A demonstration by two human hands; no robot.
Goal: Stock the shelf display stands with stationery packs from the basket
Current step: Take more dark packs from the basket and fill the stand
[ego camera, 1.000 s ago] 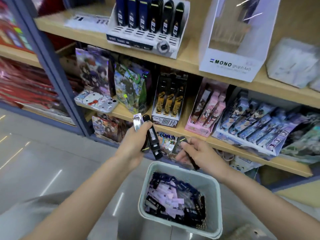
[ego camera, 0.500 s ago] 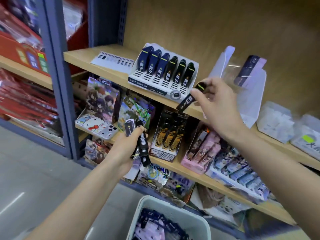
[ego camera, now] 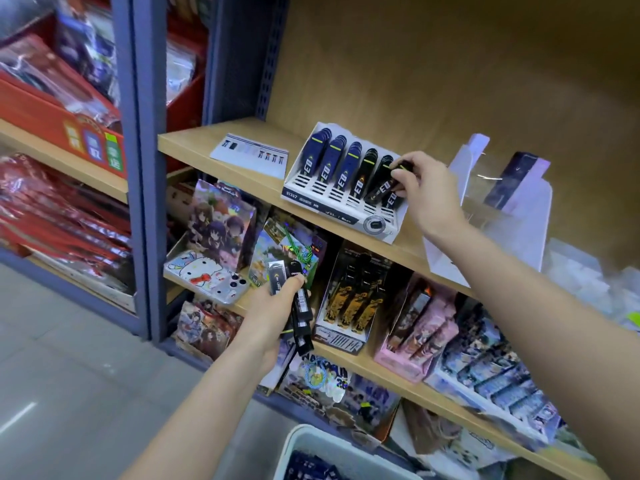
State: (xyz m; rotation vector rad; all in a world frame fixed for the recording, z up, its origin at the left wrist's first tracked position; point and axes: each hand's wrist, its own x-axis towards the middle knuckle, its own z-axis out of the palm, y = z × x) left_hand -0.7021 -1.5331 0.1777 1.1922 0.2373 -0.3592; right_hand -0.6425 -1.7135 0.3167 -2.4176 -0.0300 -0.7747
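right grip (ego camera: 426, 190) pinches a black pack (ego camera: 381, 188) over the display stand (ego camera: 313, 199), right end; left grip (ego camera: 272, 308) clutches spare packs (ego camera: 300, 308)

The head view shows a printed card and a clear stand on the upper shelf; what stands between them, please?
Head view: the white display stand of packs, the right hand pinching a black pack.

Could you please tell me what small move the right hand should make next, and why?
Probably ease the black pack down into the right end of the display stand and let go: the right hand pinches it tilted there, and the left hand holds more packs.
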